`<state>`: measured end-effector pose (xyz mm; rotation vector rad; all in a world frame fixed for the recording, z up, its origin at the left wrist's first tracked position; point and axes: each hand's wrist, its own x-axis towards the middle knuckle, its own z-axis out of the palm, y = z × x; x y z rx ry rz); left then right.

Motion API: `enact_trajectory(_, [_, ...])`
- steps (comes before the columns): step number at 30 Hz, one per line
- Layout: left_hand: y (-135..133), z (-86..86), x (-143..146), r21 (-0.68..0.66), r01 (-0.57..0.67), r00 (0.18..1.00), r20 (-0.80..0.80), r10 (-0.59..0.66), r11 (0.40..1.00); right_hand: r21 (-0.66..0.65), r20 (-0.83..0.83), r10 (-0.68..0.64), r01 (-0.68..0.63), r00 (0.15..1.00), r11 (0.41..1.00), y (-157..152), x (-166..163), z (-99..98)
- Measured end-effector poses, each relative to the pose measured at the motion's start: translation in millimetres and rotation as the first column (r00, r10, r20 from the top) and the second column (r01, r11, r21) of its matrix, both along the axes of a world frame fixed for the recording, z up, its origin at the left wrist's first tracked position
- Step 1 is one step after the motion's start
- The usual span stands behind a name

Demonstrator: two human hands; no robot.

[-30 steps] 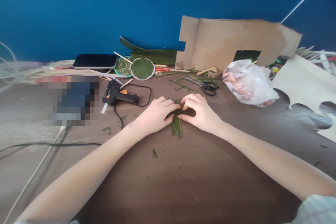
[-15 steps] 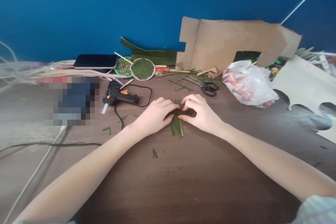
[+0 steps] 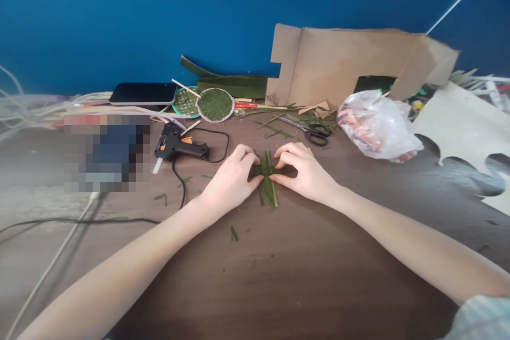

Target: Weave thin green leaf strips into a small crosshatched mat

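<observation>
Green leaf strips (image 3: 270,190) lie crossed over one another on the brown table, some running away from me and others sideways. On their left side, my left hand (image 3: 236,176) pinches the sideways strips between thumb and fingers. My right hand (image 3: 305,172) grips the same crossed strips from the right, thumb and forefinger closed on them. Both thumbs sit close together near the crossing. The strip ends under my palms are partly hidden.
A black glue gun (image 3: 181,146) with its cord lies to the left. Behind are scissors (image 3: 313,130), a round woven leaf fan (image 3: 215,104), a phone (image 3: 142,93) and folded cardboard (image 3: 338,58). A plastic bag (image 3: 378,127) and cut-out white card (image 3: 458,122) stand right.
My left fingers have drawn back slightly to the left, showing more of the crossed strips. My right hand has hardly moved.
</observation>
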<state>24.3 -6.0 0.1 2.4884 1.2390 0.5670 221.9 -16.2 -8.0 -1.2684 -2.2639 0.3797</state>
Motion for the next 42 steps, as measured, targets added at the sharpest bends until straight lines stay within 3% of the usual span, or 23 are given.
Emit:
enact_trajectory(11, [-2.8, 1.5, 2.2, -0.003, -0.033, 0.999, -0.021, 0.033, 0.999, 0.008, 0.002, -0.003, 0.003, 1.000, 1.000, 0.7, -0.1, -0.9])
enact_trajectory(20, [-1.9, 1.1, 1.8, 0.005, 0.025, 0.999, -0.047, -0.024, 1.000, 0.000, 0.001, -0.001, 0.001, 1.000, 1.000, 0.7, 0.0, -1.5])
enact_trajectory(42, [0.7, -1.0, 3.2, -0.082, 0.026, 0.999, -0.021, -0.028, 0.996, 0.001, -0.005, -0.007, 0.007, 1.000, 1.000, 0.7, 0.3, -2.4])
